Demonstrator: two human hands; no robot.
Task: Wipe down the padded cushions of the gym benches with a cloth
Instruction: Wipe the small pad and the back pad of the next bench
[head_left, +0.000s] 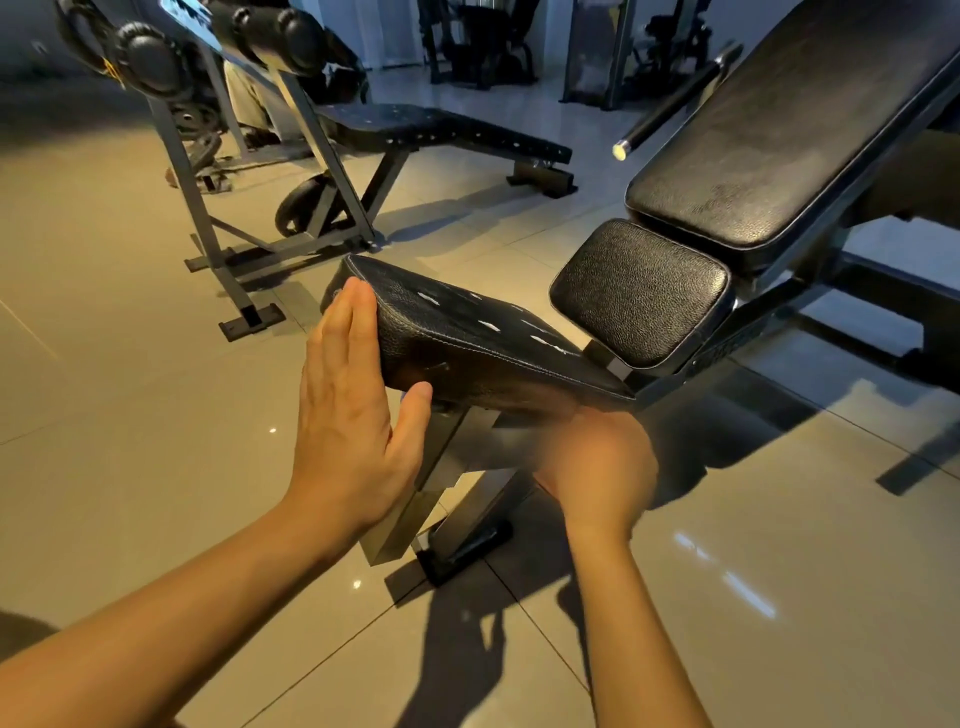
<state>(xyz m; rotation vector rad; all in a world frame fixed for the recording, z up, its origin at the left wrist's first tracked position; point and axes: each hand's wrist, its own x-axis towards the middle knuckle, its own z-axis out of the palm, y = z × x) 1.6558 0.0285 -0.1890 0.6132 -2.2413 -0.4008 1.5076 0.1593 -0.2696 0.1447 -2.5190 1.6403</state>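
A worn black seat cushion (467, 332) with torn white patches slopes toward me at the centre. My left hand (348, 415) lies flat against its left end, fingers straight and together, thumb under the lower edge. My right hand (597, 457) is blurred with motion at the cushion's near lower side, and I cannot tell whether it holds anything. No cloth is clearly visible. To the right, on the same bench, are a smaller black pad (641, 291) and a long inclined back pad (779, 130).
A second black bench (441, 132) on a grey steel frame (208, 228) stands behind on the left. A black bar (675, 98) with a pale tip juts out near the back pad. The bench's foot (462, 551) rests on a glossy tiled floor (130, 415).
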